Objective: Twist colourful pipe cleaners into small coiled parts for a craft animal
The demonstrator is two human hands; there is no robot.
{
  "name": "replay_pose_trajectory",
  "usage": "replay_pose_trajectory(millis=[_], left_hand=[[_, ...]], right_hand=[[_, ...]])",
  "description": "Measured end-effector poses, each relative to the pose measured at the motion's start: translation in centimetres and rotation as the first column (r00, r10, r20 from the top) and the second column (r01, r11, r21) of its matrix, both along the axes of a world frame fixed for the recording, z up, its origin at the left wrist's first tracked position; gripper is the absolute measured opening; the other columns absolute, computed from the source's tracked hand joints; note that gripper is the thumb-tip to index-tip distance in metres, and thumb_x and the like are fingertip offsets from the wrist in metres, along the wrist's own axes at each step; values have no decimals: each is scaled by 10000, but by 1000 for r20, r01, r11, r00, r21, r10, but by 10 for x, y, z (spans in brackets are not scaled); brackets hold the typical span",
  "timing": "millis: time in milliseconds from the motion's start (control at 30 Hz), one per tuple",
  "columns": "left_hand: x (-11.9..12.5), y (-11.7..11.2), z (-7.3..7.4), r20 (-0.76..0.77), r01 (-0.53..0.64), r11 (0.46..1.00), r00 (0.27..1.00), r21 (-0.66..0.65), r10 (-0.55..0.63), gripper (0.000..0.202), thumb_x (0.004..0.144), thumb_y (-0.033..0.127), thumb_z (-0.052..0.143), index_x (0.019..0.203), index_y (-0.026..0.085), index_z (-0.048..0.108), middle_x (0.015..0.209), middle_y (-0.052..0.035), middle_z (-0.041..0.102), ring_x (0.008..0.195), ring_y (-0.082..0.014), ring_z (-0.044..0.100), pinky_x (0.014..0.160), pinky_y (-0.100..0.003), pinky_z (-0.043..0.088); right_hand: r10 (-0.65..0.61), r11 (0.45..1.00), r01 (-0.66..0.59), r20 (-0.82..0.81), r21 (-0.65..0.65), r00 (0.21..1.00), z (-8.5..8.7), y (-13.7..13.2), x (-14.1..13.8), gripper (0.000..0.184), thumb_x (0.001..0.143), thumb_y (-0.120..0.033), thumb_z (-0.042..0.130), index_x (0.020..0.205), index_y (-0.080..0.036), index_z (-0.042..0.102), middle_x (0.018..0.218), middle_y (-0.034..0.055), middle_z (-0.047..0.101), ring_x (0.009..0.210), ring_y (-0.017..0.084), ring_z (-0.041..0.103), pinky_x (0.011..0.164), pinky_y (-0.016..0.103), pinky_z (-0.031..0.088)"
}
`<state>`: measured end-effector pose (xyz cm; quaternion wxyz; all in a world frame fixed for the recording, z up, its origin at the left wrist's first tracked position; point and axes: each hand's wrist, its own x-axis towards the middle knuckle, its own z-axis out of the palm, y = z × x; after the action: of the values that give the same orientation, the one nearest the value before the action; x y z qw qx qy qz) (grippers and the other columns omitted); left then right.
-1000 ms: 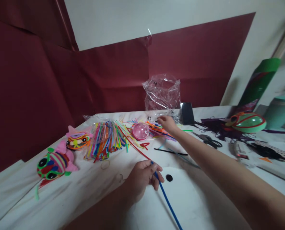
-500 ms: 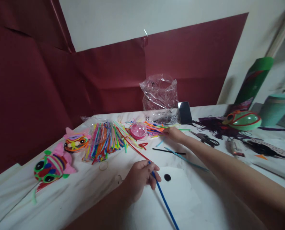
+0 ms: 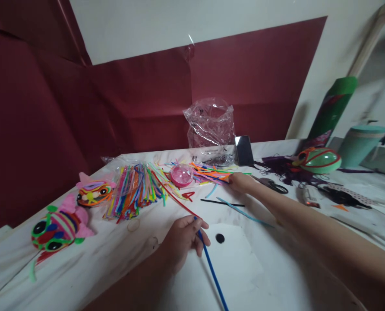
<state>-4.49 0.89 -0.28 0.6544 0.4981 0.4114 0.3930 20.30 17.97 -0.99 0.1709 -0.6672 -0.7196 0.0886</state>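
My left hand (image 3: 187, 235) is closed in a pinch around pipe cleaners. A blue pipe cleaner (image 3: 212, 270) runs from it down to the bottom edge, and a red pipe cleaner (image 3: 175, 196) stretches from the same fingers up toward the bundle. Whether the two are joined is hidden by the fingers. At the right end of a loose, many-coloured pile of pipe cleaners (image 3: 208, 172), my right hand (image 3: 240, 183) has its fingers closed on a dark blue pipe cleaner (image 3: 221, 180). Beside that pile sits a clear-topped pink dome (image 3: 182, 175).
A bagged bundle of pipe cleaners (image 3: 134, 190) lies left, near two fuzzy fish-like figures (image 3: 58, 224) (image 3: 95, 190). Scissors (image 3: 275, 185), a phone (image 3: 244, 151), a green balloon (image 3: 322, 160) and a teal bin (image 3: 361, 147) are right. A black disc (image 3: 220, 238) rests on white paper (image 3: 234, 268).
My right hand has shifted right relative to the pile, drawing a dark blue pipe cleaner along. My left hand keeps its grip. The whole view has swung slightly, moving the scene left.
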Motion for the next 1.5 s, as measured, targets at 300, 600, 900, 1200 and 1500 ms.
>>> replay_pose_trajectory(millis=[300,600,900,1200,1500], left_hand=[[0,2,-4,-18,-14,1000,1000,7,14,341,728,455,522,759,116,551,527,-33,606,301,-65,421,359,-198,252],[0,3,-5,-37,-10,1000,999,14,10,314,752,428,496,767,119,551,532,-32,607,302,-66,424,359,-195,259],[0,3,-5,-44,-19,1000,999,6,19,320,744,436,503,757,120,549,521,-29,602,303,-63,420,363,-194,258],[1,4,1,-53,-63,998,997,-8,63,347,711,471,530,729,125,540,500,-19,591,291,-53,396,366,-194,231],[2,2,5,-55,-66,998,996,-10,65,359,726,482,501,730,124,534,487,-26,594,275,-45,371,349,-188,174]], right_hand=[[-62,971,142,-371,190,926,25,5,24,222,802,-263,464,696,-131,608,602,45,643,486,97,546,443,186,384],[-39,985,107,-423,137,905,14,6,18,264,870,-288,418,784,-103,586,689,42,635,519,71,544,495,191,446],[-96,994,101,-110,38,989,-5,15,8,231,847,-304,486,1001,-148,560,1003,51,584,858,150,570,747,345,478],[-280,933,304,-144,191,949,32,49,49,267,857,-323,465,1038,-146,548,1025,58,582,889,162,569,767,355,473],[-69,986,91,-154,138,986,23,56,38,261,846,-306,486,1039,-139,544,1024,54,575,859,157,571,733,345,485]])
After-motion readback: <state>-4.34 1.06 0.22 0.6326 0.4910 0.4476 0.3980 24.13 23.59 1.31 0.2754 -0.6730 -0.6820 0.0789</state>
